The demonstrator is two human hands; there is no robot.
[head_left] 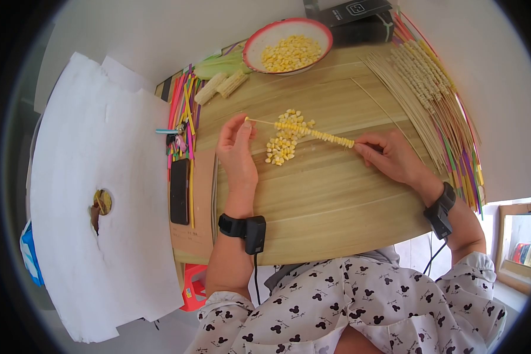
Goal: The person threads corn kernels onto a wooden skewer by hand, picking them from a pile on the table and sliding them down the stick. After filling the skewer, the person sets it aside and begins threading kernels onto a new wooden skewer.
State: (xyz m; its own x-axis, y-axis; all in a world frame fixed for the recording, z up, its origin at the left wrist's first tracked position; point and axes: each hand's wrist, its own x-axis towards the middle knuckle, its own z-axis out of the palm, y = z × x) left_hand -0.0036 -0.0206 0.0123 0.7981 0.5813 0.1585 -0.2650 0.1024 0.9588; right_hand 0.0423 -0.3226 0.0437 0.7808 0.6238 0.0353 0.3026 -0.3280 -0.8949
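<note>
A thin skewer (262,121) threaded with a long row of yellow corn kernels (315,134) spans the space between my two hands, over the table. My right hand (389,156) pinches its right end, beside the last kernels. At the bare left tip, the thumb and fingers of my left hand (238,150) are closed around a single corn kernel (247,119). Whether that kernel sits on the tip is too small to tell. Loose corn kernels (281,148) lie in a pile on the wooden table (318,206), below and behind the skewer.
An enamel bowl (248,54) of kernels stands at the back, with stripped corn cobs (221,87) and a green husk (221,66) to its left. Bare skewers (404,97) and kernel-covered skewers (419,68) lie at right. A phone (180,192) and colourful strips (176,103) are at left.
</note>
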